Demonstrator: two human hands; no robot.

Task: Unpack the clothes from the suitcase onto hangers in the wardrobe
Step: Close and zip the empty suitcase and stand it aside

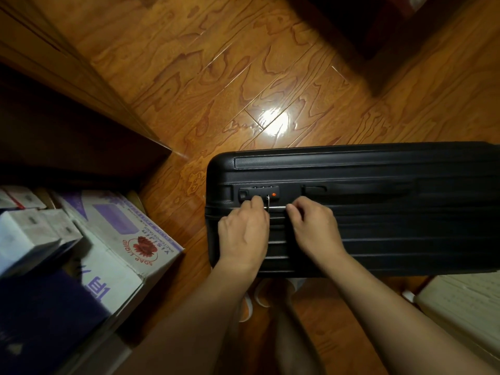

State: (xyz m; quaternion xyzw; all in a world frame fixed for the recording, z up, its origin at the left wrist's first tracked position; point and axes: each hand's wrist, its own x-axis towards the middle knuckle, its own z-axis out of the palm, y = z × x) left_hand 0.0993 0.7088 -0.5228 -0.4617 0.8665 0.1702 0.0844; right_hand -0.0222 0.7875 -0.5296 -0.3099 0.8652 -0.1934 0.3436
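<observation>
On floorboards, shut suitcase lies crosswise, lock leftward.

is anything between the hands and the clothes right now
Yes: the black suitcase is closed, so no clothes show. Both the left hand and the right hand are at the zipper pulls beside the combination lock. The shell must open first.

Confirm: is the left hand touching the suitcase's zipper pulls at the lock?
Touching. In the head view the left hand fingertips meet the metal zipper pulls beside the combination lock on the closed black suitcase.
</observation>
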